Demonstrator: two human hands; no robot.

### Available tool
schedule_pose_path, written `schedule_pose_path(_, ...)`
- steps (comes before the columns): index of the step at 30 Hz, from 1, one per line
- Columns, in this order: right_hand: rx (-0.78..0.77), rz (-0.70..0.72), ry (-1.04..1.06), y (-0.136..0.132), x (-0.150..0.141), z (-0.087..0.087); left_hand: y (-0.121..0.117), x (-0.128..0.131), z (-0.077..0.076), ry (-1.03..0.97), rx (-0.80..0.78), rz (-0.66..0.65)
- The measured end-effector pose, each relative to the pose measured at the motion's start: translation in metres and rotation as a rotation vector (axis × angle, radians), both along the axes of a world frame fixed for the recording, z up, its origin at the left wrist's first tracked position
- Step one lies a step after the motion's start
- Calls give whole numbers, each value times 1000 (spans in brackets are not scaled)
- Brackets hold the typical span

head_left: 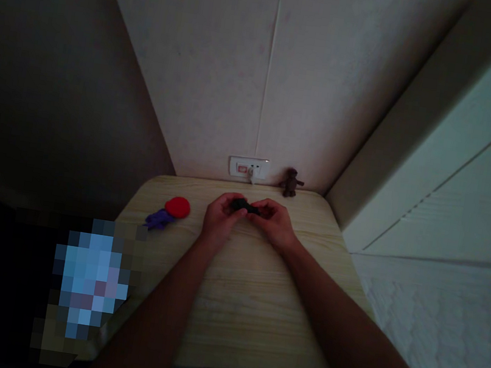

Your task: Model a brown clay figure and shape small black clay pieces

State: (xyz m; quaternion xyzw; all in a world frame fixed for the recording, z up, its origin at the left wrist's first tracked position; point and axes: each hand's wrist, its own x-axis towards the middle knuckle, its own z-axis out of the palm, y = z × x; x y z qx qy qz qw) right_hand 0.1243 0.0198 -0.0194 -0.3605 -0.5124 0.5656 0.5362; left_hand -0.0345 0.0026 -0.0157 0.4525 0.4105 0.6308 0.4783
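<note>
Both of my hands meet near the far middle of a light wooden table [233, 293]. My left hand [218, 217] and my right hand [275, 220] are both closed round a small dark lump [244, 206], held between their fingertips just above the tabletop. In the dim light I cannot make out what the lump is. To the left of my left hand lie a red disc [177, 206] and a purple piece [158, 218], touching each other.
A small dark brown figure [292, 182] stands at the table's back edge by the wall. A white wall socket [248, 167] sits behind the table. A white mattress [444, 337] lies to the right. A blurred patch covers the lower left.
</note>
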Motion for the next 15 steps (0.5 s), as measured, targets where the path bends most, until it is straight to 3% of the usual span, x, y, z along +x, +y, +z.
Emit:
schedule_pose_path(7,-8,-42,-52,-1,-7,-1,1,0,0,48,41,128)
schedule_pose_path(15,70,26,-24,-3,-1,2,0,1,1,46,6,-21)
